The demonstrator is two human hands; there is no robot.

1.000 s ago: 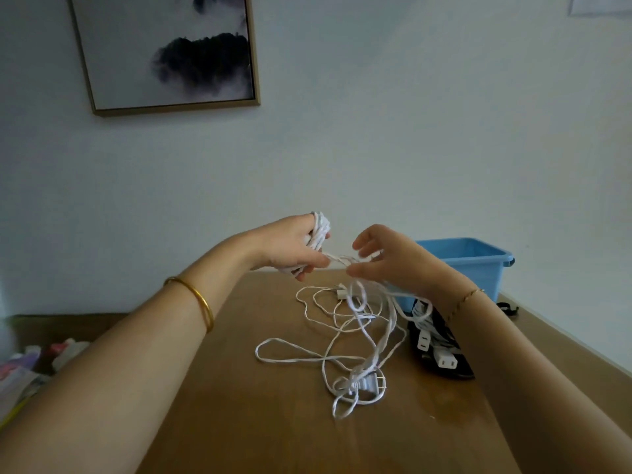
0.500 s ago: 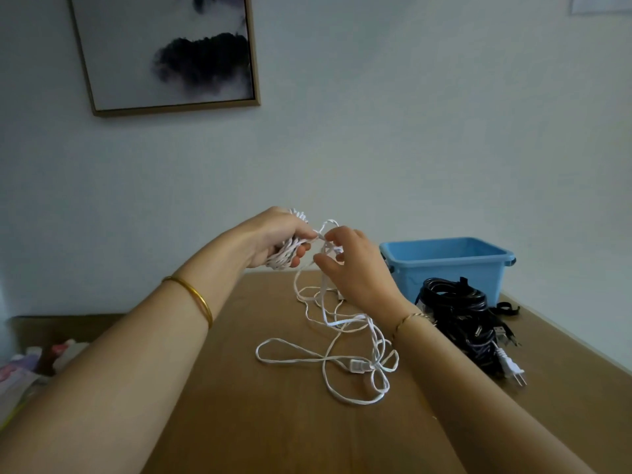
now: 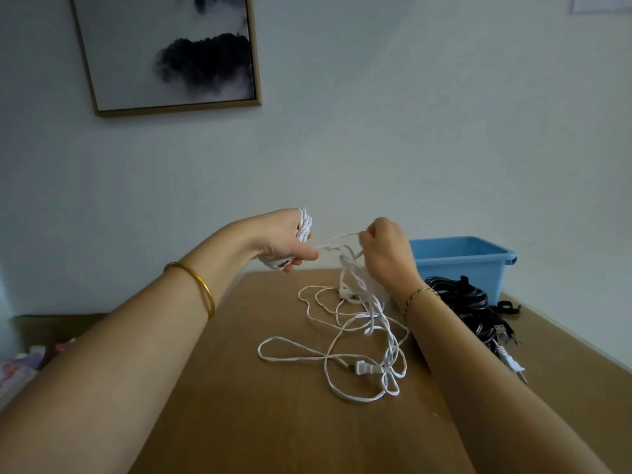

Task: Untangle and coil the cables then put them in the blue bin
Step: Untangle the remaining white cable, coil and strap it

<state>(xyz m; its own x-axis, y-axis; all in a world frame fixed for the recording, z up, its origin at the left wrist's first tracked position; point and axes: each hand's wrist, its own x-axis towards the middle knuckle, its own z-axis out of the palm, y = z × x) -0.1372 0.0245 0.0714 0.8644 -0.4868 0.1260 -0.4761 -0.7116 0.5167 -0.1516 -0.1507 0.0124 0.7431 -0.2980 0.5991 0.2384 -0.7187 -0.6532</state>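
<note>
R hand (image 3: 386, 254) has pulled away to the right of L hand (image 3: 285, 242) vs 0.5 s ago, when the two were nearly touching; a short strand now runs between them above the far part of the surface (image 3: 273, 422). L hand grips a coil (image 3: 304, 225) of white cable (image 3: 346, 291) wound round its fingers, thumb pressed on the strand leaving it. R hand pinches that strand w/ curled fingers, back of hand toward cam. Rest of the white cable hangs from R hand and lies in loose tangled loops on the surface btwn the forearms, its plug (image 3: 364, 367) at the near end of the tangle. Blue bin (image 3: 461, 265) sits far right on the surface, behind R hand. Black cables (image 3: 468, 302) are piled just in front of the bin, right of R wrist, w/ a white plug (image 3: 512, 364) at the pile's near end. Gold bangle (image 3: 196, 289) on L wrist, thin bracelet (image 3: 419, 295) on R wrist. Framed picture (image 3: 167, 53) hangs on the wall, upper left.
</note>
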